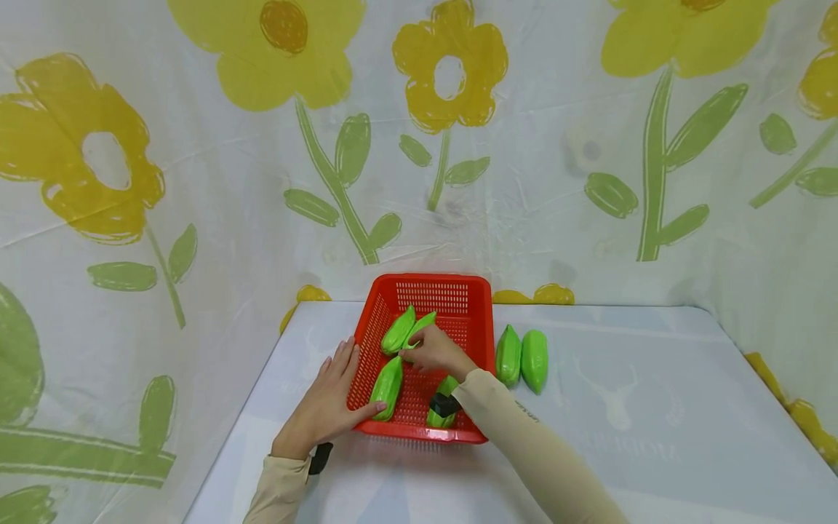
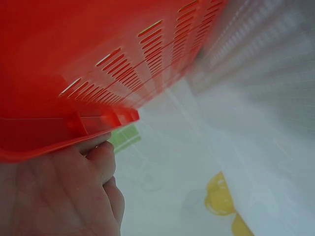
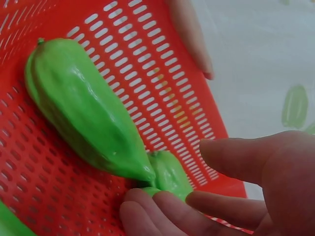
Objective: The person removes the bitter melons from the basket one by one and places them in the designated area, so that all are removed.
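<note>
A red slotted plastic basket (image 1: 481,313) holds several green ribbed vegetables with pointed ends. My left hand (image 1: 330,397) rests along the basket's left rim, fingers straight and thumb reaching over the front left corner beside one vegetable (image 1: 388,389). Inside the basket, my right hand (image 1: 435,349) is over the rear vegetable (image 1: 422,324), partly hiding it. In the right wrist view, the thumb stands apart from the fingertips (image 3: 140,216), which are right at that vegetable (image 3: 170,172). Another vegetable (image 1: 398,333) lies just left of it. One (image 1: 435,418) is partly covered by my right wrist.
Two more green vegetables (image 1: 508,356) (image 1: 535,360) lie side by side on the white table (image 1: 609,437), right of the basket. Behind the table hangs a white curtain (image 1: 524,218) printed with yellow flowers.
</note>
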The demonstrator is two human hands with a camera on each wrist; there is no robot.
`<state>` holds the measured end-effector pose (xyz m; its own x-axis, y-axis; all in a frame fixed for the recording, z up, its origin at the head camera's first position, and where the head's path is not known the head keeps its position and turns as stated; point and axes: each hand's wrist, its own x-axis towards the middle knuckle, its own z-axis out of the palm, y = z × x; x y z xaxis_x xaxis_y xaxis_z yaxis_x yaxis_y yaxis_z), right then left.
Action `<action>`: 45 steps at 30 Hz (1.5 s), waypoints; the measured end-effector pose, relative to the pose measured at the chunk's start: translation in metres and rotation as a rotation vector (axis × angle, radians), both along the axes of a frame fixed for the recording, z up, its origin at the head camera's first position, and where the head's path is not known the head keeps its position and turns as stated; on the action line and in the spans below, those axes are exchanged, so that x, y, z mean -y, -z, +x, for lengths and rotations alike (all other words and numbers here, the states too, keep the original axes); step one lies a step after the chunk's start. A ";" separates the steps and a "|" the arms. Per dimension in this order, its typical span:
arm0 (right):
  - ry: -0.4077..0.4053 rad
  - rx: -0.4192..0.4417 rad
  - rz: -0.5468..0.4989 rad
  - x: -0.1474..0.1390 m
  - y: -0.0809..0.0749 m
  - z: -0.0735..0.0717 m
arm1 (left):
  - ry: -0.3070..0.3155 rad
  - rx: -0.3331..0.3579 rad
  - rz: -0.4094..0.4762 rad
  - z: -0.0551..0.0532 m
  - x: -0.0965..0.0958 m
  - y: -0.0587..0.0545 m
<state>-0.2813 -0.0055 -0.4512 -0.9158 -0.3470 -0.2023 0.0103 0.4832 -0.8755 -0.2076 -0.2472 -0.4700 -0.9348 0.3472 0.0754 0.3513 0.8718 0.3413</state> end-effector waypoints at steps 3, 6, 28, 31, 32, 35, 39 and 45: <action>-0.005 0.001 0.021 0.003 0.001 0.001 | 0.001 -0.008 0.001 0.000 0.000 0.000; -0.014 0.012 0.039 0.006 0.003 0.001 | 0.005 -0.017 0.007 0.001 0.001 0.001; -0.045 0.069 0.097 0.022 0.011 0.009 | 0.009 -0.022 0.023 0.002 0.003 0.002; -0.040 0.069 0.101 0.023 0.012 0.008 | 0.010 -0.024 0.028 0.003 0.002 0.002; -0.039 0.067 0.099 0.023 0.013 0.008 | 0.011 -0.027 0.028 0.002 0.002 0.001; -0.038 0.063 0.099 0.025 0.015 0.006 | 0.013 -0.029 0.027 0.002 0.001 0.001; -0.044 0.044 0.106 0.026 0.017 0.006 | 0.016 -0.028 0.023 0.000 0.001 0.001; -0.056 0.031 0.085 0.026 0.018 0.008 | 0.022 -0.033 0.034 0.000 0.000 0.001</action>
<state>-0.2737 -0.0315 -0.4687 -0.8882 -0.3781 -0.2609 0.0074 0.5560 -0.8311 -0.2078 -0.2473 -0.4706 -0.9237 0.3644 0.1179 0.3818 0.8519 0.3583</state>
